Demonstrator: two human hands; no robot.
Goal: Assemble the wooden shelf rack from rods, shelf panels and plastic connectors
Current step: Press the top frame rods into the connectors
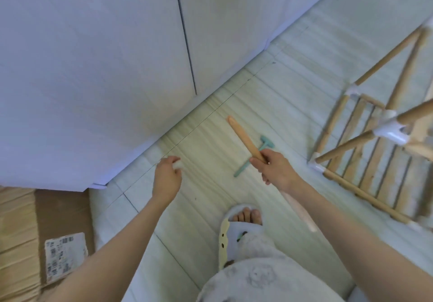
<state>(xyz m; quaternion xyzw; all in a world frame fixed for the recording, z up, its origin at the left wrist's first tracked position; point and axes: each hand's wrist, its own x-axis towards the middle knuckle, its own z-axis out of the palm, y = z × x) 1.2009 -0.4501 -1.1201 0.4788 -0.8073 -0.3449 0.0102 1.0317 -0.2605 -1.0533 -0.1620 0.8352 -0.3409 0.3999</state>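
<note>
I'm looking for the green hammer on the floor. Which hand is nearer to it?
Right. The right hand, gripping a rod, sits over the hammer in this view. The left hand, holding something small and white, is well off to the hammer's left.

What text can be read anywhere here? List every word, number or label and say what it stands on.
Shipping label on the cardboard box: printed lines and barcode-like blocks show, but all of it is too blurred to read.
Slipper: dots and a shaped trim only, no lettering.
Wooden rod, teal mallet, white connectors: no text visible.
</note>
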